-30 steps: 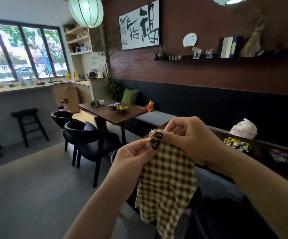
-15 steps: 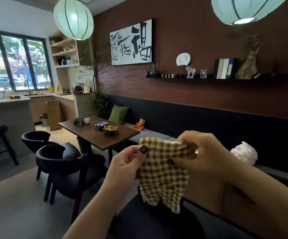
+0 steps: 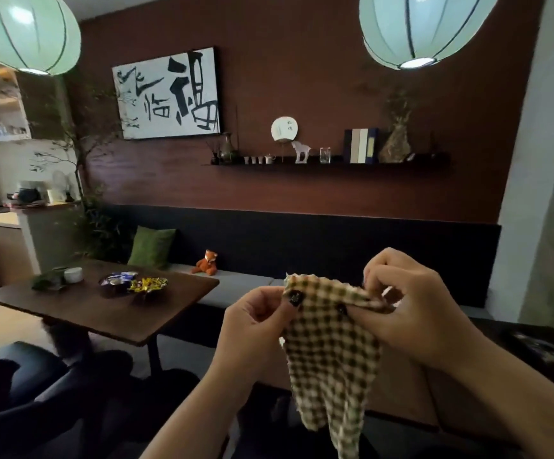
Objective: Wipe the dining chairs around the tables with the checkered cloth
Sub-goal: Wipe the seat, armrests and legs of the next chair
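Both hands are holding the checkered cloth point(image 3: 332, 356) up at chest height: the left hand point(image 3: 252, 326) is pinching its upper left corner, the right hand point(image 3: 411, 313) is pinching the top edge, and the rest is hanging loose between them. Below left, a dark dining chair point(image 3: 27, 402) is standing beside the wooden counter point(image 3: 103, 313), which is carrying bowls of sweets point(image 3: 136, 283). Behind it, a bench point(image 3: 235, 283) is running along the wall.

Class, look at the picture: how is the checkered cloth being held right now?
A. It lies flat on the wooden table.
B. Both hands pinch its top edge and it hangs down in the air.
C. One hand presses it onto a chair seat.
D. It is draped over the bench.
B: the left hand and right hand each pinch the top edge of the checkered cloth, which hangs free below them.
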